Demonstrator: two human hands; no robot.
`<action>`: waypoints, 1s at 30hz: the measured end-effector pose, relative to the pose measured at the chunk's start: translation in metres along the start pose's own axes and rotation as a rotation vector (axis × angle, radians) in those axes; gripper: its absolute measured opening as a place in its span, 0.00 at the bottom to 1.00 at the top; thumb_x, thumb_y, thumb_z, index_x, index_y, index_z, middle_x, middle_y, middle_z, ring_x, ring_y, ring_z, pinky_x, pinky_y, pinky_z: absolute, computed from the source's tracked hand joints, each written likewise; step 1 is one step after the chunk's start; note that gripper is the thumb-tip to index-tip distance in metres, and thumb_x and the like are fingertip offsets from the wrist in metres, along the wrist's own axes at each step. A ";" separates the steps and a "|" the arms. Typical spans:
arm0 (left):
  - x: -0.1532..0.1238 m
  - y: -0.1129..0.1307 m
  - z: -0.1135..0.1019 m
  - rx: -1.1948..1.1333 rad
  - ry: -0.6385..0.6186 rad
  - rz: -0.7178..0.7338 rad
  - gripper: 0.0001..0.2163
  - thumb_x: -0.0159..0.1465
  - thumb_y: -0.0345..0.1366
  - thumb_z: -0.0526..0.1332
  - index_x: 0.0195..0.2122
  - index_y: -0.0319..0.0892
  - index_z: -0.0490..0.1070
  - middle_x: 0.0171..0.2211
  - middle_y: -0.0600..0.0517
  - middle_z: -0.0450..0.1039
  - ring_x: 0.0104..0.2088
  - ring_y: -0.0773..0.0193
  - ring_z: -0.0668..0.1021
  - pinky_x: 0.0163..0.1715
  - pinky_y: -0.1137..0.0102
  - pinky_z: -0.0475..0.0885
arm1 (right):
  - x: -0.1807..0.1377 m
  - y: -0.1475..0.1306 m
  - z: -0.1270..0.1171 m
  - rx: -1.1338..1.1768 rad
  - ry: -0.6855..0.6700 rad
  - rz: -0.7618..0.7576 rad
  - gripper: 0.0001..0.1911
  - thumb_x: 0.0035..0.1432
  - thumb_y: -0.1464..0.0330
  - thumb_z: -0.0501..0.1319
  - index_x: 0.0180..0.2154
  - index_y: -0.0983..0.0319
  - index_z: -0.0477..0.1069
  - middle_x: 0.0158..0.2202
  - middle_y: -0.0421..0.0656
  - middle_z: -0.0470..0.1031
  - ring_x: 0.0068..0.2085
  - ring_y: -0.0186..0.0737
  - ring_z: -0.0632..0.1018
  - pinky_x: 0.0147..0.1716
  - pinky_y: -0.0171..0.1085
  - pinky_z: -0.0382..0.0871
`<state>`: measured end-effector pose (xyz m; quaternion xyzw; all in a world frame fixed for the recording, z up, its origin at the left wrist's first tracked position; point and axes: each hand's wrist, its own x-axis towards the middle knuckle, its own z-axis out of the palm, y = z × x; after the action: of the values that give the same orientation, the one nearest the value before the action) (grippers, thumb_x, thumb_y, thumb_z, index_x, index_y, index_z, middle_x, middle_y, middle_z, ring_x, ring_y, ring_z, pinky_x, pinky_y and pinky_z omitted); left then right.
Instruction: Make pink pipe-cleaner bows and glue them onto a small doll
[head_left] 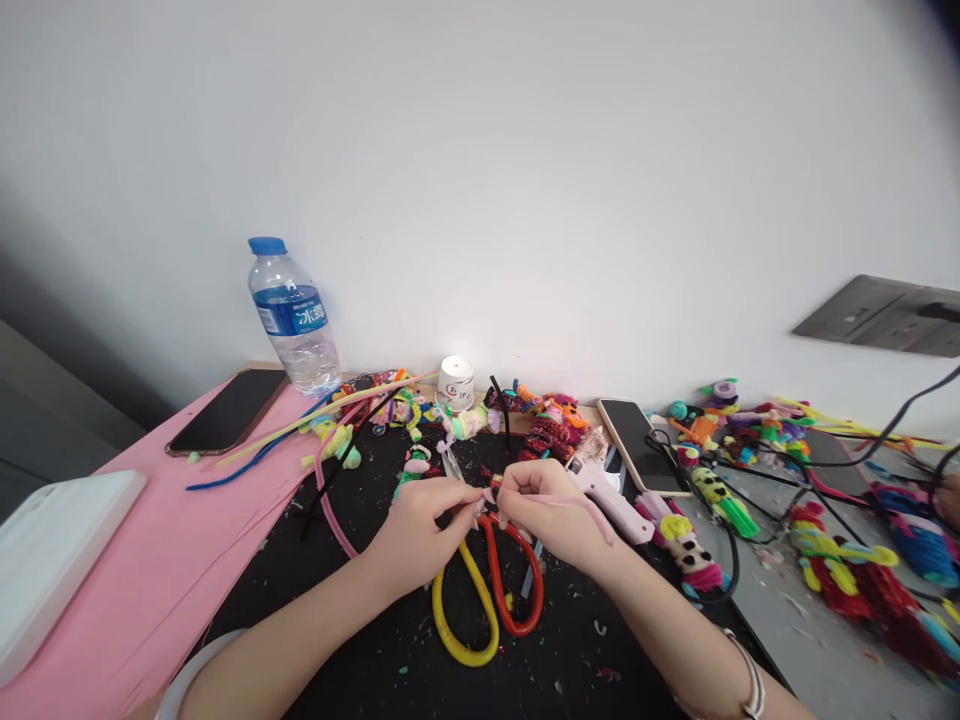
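My left hand (424, 530) and my right hand (546, 512) meet at the centre of the head view, fingertips almost touching. Both are closed in a pinch on a pale pink pipe cleaner (602, 525), whose free end trails over the back of my right hand toward the wrist. The small part between the fingertips is mostly covered. Directly below lie scissors (491, 615) with one yellow and one red handle loop; their blades run up behind my fingers. A pale pink glue gun (611, 500) rests just right of my right hand.
Pipe-cleaner dolls (555, 425) line the wall, with more at right (724, 500) among black cables. A white paper cup (456, 382) stands upside down. A water bottle (296, 320) leans at the wall. Phones lie left (229, 412) and right (637, 445); a white box-like object (67, 560) sits left.
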<state>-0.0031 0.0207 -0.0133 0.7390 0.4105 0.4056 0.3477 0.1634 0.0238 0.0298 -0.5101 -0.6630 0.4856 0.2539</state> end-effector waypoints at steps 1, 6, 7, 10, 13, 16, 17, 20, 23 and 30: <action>0.000 0.000 0.000 -0.020 0.010 -0.011 0.08 0.58 0.32 0.59 0.26 0.42 0.77 0.23 0.51 0.74 0.24 0.65 0.73 0.29 0.73 0.65 | 0.000 -0.001 0.001 0.006 -0.003 -0.012 0.11 0.51 0.72 0.52 0.18 0.62 0.60 0.15 0.34 0.60 0.18 0.28 0.61 0.17 0.28 0.50; 0.004 -0.002 0.002 -0.393 0.072 -0.302 0.06 0.56 0.36 0.62 0.30 0.39 0.76 0.24 0.49 0.77 0.25 0.63 0.77 0.28 0.72 0.70 | -0.006 0.000 -0.010 -0.208 0.045 -0.099 0.03 0.51 0.70 0.56 0.26 0.62 0.64 0.23 0.37 0.66 0.24 0.31 0.66 0.22 0.30 0.58; 0.005 -0.003 0.002 -0.474 0.085 -0.356 0.07 0.55 0.36 0.63 0.32 0.38 0.76 0.25 0.48 0.77 0.25 0.62 0.77 0.28 0.71 0.71 | -0.008 0.004 -0.017 -0.322 0.075 -0.080 0.01 0.51 0.71 0.56 0.29 0.62 0.65 0.25 0.38 0.68 0.25 0.33 0.68 0.24 0.31 0.60; 0.007 -0.004 0.004 -0.633 0.112 -0.458 0.10 0.54 0.37 0.64 0.34 0.37 0.75 0.28 0.47 0.78 0.27 0.62 0.79 0.30 0.70 0.73 | -0.022 0.023 -0.041 -0.741 0.372 -0.010 0.09 0.50 0.71 0.57 0.37 0.63 0.63 0.33 0.45 0.70 0.35 0.42 0.71 0.34 0.37 0.64; 0.007 -0.004 0.005 -0.716 0.128 -0.537 0.11 0.54 0.37 0.65 0.36 0.37 0.75 0.30 0.46 0.79 0.30 0.62 0.80 0.31 0.72 0.74 | -0.037 0.051 -0.057 -1.070 0.578 0.134 0.16 0.48 0.73 0.57 0.41 0.69 0.62 0.40 0.55 0.67 0.43 0.52 0.70 0.40 0.43 0.63; 0.006 -0.005 0.007 -0.778 0.150 -0.592 0.12 0.54 0.36 0.66 0.38 0.37 0.74 0.33 0.46 0.79 0.33 0.63 0.80 0.32 0.74 0.74 | -0.044 0.070 -0.059 -1.144 0.557 0.297 0.17 0.49 0.71 0.56 0.43 0.69 0.62 0.38 0.55 0.70 0.40 0.54 0.73 0.35 0.42 0.63; 0.006 -0.005 0.008 -0.793 0.150 -0.605 0.12 0.53 0.36 0.66 0.38 0.37 0.74 0.33 0.45 0.79 0.33 0.63 0.80 0.33 0.74 0.74 | -0.045 0.073 -0.058 -1.134 0.546 0.325 0.18 0.50 0.70 0.55 0.44 0.69 0.61 0.36 0.54 0.72 0.39 0.53 0.74 0.35 0.42 0.62; 0.005 -0.004 0.008 -0.825 0.148 -0.615 0.13 0.53 0.36 0.66 0.38 0.37 0.74 0.35 0.45 0.79 0.35 0.63 0.80 0.33 0.74 0.74 | -0.043 0.073 -0.055 -1.074 0.547 0.336 0.22 0.49 0.70 0.55 0.48 0.70 0.59 0.38 0.55 0.74 0.38 0.51 0.75 0.33 0.40 0.61; 0.005 -0.004 0.008 -0.839 0.146 -0.605 0.12 0.54 0.35 0.65 0.39 0.37 0.72 0.35 0.45 0.79 0.36 0.63 0.80 0.34 0.75 0.74 | -0.042 0.070 -0.056 -1.020 0.572 0.358 0.23 0.49 0.70 0.54 0.49 0.67 0.58 0.39 0.53 0.74 0.36 0.50 0.76 0.30 0.38 0.60; 0.005 -0.006 0.007 -0.847 0.144 -0.594 0.11 0.55 0.36 0.65 0.37 0.37 0.70 0.35 0.44 0.79 0.36 0.62 0.80 0.34 0.75 0.74 | -0.044 0.068 -0.064 -0.884 0.763 0.374 0.24 0.48 0.66 0.55 0.49 0.63 0.60 0.36 0.49 0.75 0.33 0.49 0.76 0.28 0.38 0.61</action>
<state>0.0027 0.0263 -0.0193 0.3555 0.4251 0.4697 0.6872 0.2610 0.0079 0.0013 -0.8128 -0.5631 -0.0161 0.1483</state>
